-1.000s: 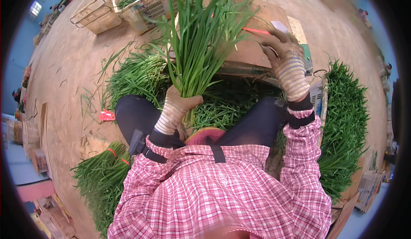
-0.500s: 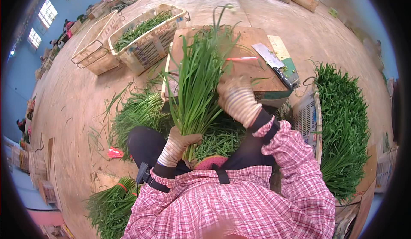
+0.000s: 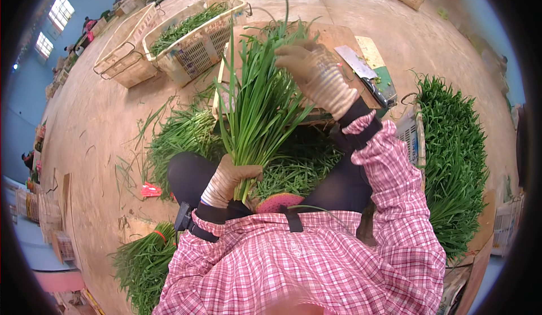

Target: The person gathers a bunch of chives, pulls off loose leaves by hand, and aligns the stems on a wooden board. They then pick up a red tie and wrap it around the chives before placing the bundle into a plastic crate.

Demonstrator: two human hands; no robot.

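Note:
My left hand [image 3: 231, 178], in a tan glove with a striped cuff, is closed around the lower stems of a bunch of green chives [image 3: 254, 114]. The bunch stands upright, its leaves fanning out over the low wooden work board [image 3: 339, 35]. My right hand [image 3: 313, 72], gloved the same way, is beside the upper leaves at their right. Its fingers are stretched out and slightly blurred, and nothing shows in them. Behind that hand, a cleaver [image 3: 357, 62] with a black handle lies on the board's right side.
Loose chives [image 3: 183, 140] lie at the board's left and more between my knees. A tied bundle [image 3: 149, 264] is at lower left, near red ties [image 3: 150, 189]. A heaped crate of greens [image 3: 451, 162] stands right; two pale crates [image 3: 195, 47] stand far left.
My right hand has moved up along the leaves, its fingers now stretched out. The left hand keeps hold of the chives. A loose strand now lies across my waist.

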